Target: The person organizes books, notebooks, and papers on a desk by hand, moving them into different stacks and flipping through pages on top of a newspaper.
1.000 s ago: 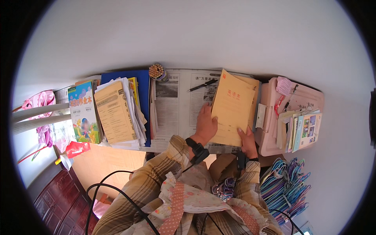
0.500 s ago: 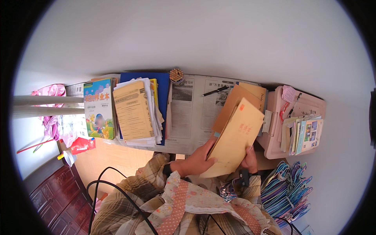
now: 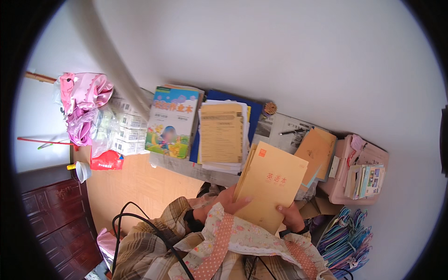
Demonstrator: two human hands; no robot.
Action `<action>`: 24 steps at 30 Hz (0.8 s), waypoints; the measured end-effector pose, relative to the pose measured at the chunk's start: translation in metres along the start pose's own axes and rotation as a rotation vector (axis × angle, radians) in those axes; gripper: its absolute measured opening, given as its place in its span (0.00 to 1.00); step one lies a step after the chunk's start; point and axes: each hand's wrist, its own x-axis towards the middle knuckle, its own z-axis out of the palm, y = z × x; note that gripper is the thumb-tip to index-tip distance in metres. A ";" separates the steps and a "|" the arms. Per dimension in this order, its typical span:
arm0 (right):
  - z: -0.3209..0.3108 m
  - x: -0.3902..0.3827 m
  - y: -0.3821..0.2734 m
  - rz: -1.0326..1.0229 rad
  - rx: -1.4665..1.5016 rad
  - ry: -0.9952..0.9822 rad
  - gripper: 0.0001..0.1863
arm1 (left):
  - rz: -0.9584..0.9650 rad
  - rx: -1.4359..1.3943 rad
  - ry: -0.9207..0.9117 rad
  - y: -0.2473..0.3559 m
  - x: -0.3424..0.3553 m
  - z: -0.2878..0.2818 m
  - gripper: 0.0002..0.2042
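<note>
My left hand (image 3: 228, 203) grips the left side of a few tan exercise books (image 3: 273, 168), held at the desk's front edge, low over my lap. My right hand (image 3: 290, 214) grips their lower right corner, thumb on the top cover. Just beyond them lie orange-brown booklets (image 3: 315, 149) and a black pen (image 3: 291, 131) on the newspaper-covered desk (image 3: 182, 169). Further left are a stack of papers (image 3: 220, 133) on a blue folder (image 3: 253, 116) and a colourful workbook (image 3: 171, 116). A cup of pencils (image 3: 269, 108) stands at the back.
A pink case with cards (image 3: 340, 186) sits at the desk's right, above hangers (image 3: 345, 242). Pink bags (image 3: 88, 93), plastic-wrapped packs (image 3: 130, 140), a red packet (image 3: 106, 160) and a white container (image 3: 83, 171) are at left. Dark wooden furniture (image 3: 60, 233) stands lower left; black cables (image 3: 154, 231) cross my lap.
The books in my hands have left the desk top and moved down toward me, leaving orange-brown booklets behind. My view has swung left, showing more of the pink bags and floor.
</note>
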 end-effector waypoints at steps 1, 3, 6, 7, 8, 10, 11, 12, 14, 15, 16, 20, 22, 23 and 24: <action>0.015 0.003 0.001 0.020 -0.047 0.002 0.39 | 0.118 0.031 -0.002 -0.005 -0.009 -0.011 0.26; 0.044 0.020 -0.002 -0.012 -0.139 -0.025 0.38 | 0.262 0.106 0.042 0.004 -0.027 -0.032 0.28; 0.116 0.061 -0.024 -0.122 -0.361 -0.058 0.35 | 0.295 0.261 0.232 0.040 -0.053 -0.073 0.29; 0.137 0.080 -0.025 -0.173 -0.408 -0.066 0.33 | 0.279 0.320 0.323 0.040 -0.056 -0.096 0.29; 0.156 0.101 -0.025 -0.218 -0.449 -0.083 0.31 | 0.257 0.381 0.424 0.042 -0.058 -0.118 0.29; 0.185 0.150 -0.023 -0.335 -0.542 -0.154 0.29 | 0.320 0.425 0.519 0.060 -0.049 -0.165 0.28; 0.205 0.172 -0.019 -0.338 -0.505 -0.119 0.27 | 0.337 0.474 0.558 0.065 -0.042 -0.192 0.27; 0.222 0.193 -0.013 -0.339 -0.468 -0.088 0.26 | 0.354 0.522 0.602 0.063 -0.034 -0.220 0.27; 0.248 0.237 0.007 -0.368 -0.548 -0.035 0.24 | 0.411 0.593 0.687 0.059 -0.026 -0.272 0.27; 0.253 0.256 0.022 -0.379 -0.595 -0.004 0.23 | 0.438 0.619 0.728 0.050 -0.023 -0.292 0.27; 0.252 0.272 0.040 -0.382 -0.656 0.021 0.24 | 0.449 0.711 0.773 0.042 -0.023 -0.309 0.28; 0.263 0.297 0.072 -0.428 -0.840 0.160 0.26 | 0.466 0.924 0.858 0.031 -0.028 -0.331 0.32; 0.262 0.297 0.077 -0.467 -0.872 0.197 0.26 | 0.445 0.968 0.874 0.026 -0.032 -0.322 0.33; 0.263 0.298 0.080 -0.495 -0.864 0.181 0.26 | 0.430 1.012 0.896 0.028 -0.039 -0.317 0.33; 0.267 0.299 0.083 -0.524 -0.850 0.157 0.25 | 0.413 1.065 0.923 0.030 -0.047 -0.314 0.33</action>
